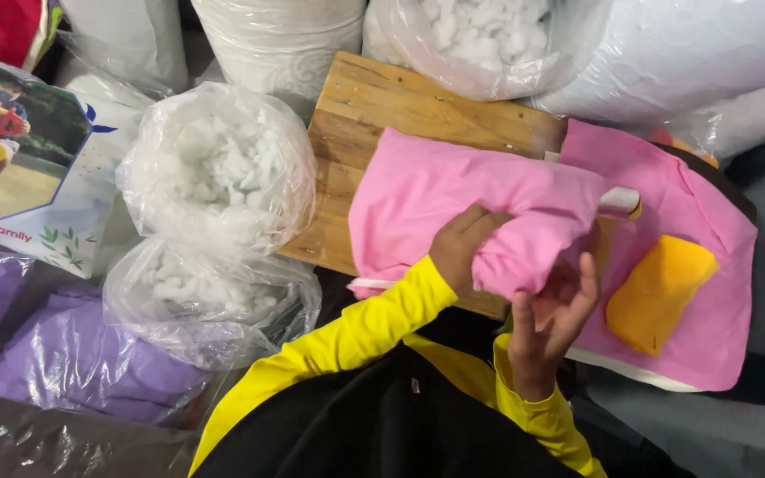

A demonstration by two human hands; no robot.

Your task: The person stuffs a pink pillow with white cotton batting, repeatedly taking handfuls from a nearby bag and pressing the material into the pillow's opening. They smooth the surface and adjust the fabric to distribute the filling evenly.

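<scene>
On the wooden board in front of us lies a pink fabric cover, partly stuffed and bunched at its near end; our left hand is closed around that bunched end, fingers curled into the cloth, the yellow sleeve running back toward us; our right hand is just beside it, palm up and fingers spread and half curled at the cover's opening, touching the fabric, though we cannot tell whether it grips anything; to the right a flat pink cloth piece with an orange patch lies partly over the board's edge; to the left sit two clear plastic bags of white fibre stuffing, one nearer us, with purple bagged fabric beyond them.
</scene>
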